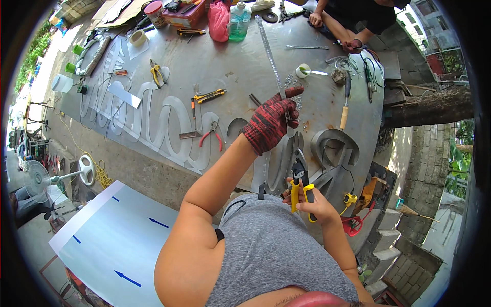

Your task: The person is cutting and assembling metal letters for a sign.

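The gloved fingers of the left hand (271, 123) are curled closed on a long silvery strip (270, 53), which rises from the grip and leans a little to the left over the table (240, 56). The bare fingers of the right hand (318, 205) are wrapped around the yellow handles of a pair of snips (299, 168), near the front of the person's grey top (271, 240). The handles stand a little apart and the blades point away from the body; whether the blades are parted is too small to tell.

Just beyond the glove, small shiny scraps (292, 82) lie scattered near a small white tub (303, 70). Right of the snips sits a raised grey metal shape (335, 145), and above it a tool with a wooden handle (344, 116). Left of the glove lie red-handled pliers (210, 135) and a yellow knife (210, 95), among flat curly metal letters (171, 138). Farther out stand a green bottle (239, 24) and a pink bag (219, 21). Across the table, at the upper right, is another person's gloved hand (353, 46).
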The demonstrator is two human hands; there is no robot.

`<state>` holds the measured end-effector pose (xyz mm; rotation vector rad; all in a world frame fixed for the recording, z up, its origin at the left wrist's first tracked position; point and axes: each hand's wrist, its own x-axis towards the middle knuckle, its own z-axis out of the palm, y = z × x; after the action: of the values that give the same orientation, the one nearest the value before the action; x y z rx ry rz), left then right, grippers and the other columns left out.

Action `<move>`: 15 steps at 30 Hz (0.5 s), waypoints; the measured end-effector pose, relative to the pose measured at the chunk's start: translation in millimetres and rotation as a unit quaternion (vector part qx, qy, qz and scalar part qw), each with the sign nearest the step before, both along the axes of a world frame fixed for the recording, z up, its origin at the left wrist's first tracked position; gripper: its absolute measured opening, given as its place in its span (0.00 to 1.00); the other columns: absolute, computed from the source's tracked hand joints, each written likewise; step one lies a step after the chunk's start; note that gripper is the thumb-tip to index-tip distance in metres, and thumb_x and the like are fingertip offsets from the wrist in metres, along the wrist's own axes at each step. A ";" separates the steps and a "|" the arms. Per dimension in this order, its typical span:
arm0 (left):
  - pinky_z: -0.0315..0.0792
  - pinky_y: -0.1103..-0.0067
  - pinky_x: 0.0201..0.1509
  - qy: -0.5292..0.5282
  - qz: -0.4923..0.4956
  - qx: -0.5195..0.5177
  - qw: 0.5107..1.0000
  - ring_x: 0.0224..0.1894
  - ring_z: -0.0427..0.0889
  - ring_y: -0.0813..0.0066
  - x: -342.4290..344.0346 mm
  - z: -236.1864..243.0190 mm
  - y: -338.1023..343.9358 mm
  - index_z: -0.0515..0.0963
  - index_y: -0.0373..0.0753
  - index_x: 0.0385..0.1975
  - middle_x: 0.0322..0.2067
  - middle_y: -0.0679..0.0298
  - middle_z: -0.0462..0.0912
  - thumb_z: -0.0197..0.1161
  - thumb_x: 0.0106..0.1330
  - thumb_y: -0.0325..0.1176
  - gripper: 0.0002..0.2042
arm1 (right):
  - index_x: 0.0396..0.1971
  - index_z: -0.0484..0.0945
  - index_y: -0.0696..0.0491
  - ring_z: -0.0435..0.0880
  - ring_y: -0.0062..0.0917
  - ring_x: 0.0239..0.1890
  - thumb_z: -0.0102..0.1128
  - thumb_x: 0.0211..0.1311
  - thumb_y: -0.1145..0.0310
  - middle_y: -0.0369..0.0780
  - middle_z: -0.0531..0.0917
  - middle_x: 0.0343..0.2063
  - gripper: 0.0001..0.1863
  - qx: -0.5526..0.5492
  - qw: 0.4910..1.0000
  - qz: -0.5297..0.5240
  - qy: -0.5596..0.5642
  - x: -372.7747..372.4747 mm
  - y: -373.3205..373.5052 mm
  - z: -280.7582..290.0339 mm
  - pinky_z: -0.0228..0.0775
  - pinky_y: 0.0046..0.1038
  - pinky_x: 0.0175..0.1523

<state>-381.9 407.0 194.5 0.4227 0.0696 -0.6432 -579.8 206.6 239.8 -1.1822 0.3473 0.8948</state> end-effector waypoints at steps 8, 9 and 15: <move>0.74 0.79 0.41 -0.006 -0.035 -0.019 0.999 0.34 0.76 0.81 -14.0 -4.6 0.7 0.69 0.42 0.68 0.31 0.75 0.75 0.58 0.73 0.32 0.24 | 0.74 0.59 0.56 0.82 0.32 0.56 0.63 0.51 0.74 0.45 0.80 0.54 0.45 -0.011 1.000 -0.016 -0.019 -6.4 -14.0 -0.8 0.70 0.36 0.64; 0.74 0.78 0.41 -0.008 -0.027 -0.021 0.999 0.34 0.76 0.80 -13.0 -4.2 0.7 0.69 0.42 0.69 0.31 0.74 0.75 0.58 0.73 0.32 0.24 | 0.74 0.59 0.56 0.82 0.31 0.56 0.62 0.52 0.75 0.45 0.80 0.53 0.45 -0.025 0.999 -0.007 -0.026 -7.3 -14.4 -0.9 0.70 0.35 0.64; 0.69 0.71 0.44 -0.018 -0.011 -0.092 0.996 0.38 0.73 0.72 5.1 -2.2 0.7 0.63 0.38 0.71 0.34 0.69 0.74 0.59 0.73 0.35 0.27 | 0.72 0.59 0.55 0.80 0.29 0.52 0.57 0.53 0.80 0.42 0.79 0.51 0.42 -0.151 0.981 0.051 -0.107 -12.6 -2.2 -4.3 0.71 0.32 0.63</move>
<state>-376.8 407.7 192.4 0.2575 -0.0289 -0.6572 -592.4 204.3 235.5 -1.5739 0.2542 0.8115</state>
